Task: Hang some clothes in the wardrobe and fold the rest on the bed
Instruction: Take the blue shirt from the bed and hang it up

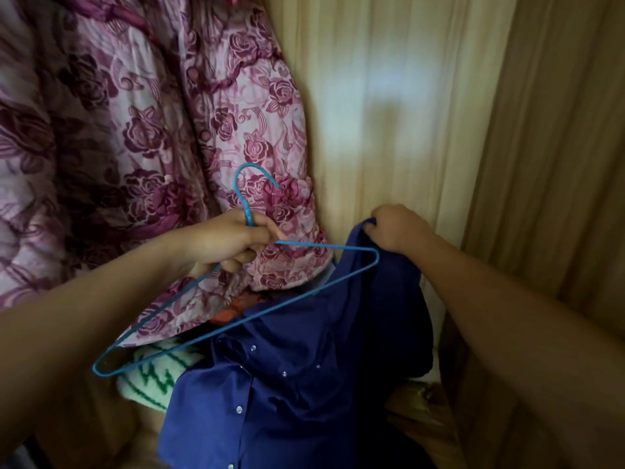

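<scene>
"Just right of the hanger, by its far corner, the right hand is clenched on a bunch of the navy shirt. I can't tell whether that's the collar or a shoulder seam."

"And the left hand?"

"Wrapped round the hanger's neck, under the hook, with the wire running through its curled fingers. The shirt isn't on the hanger yet; it droops below it and to its right, crossing behind the bottom bar."

"How will the shirt handle?"

"Light and limp, I'd judge — thin cloth that sags wherever it isn't held. Small buttons run down the front. The hanger is thin coated wire, so it's probably springy, quick to tip, and smooth enough for a shoulder to slide off."

"So where should I grip?"

"At the collar or the shoulder seam, where the cloth is doubled and won't stretch. Grip the hanger by its neck, and feed its right corner into that sleeve opening first."

"Anything crowding it?"

"A rose-patterned quilt hangs behind the hanger and to its left, and a green-and-white knit lies under its low end."
</scene>
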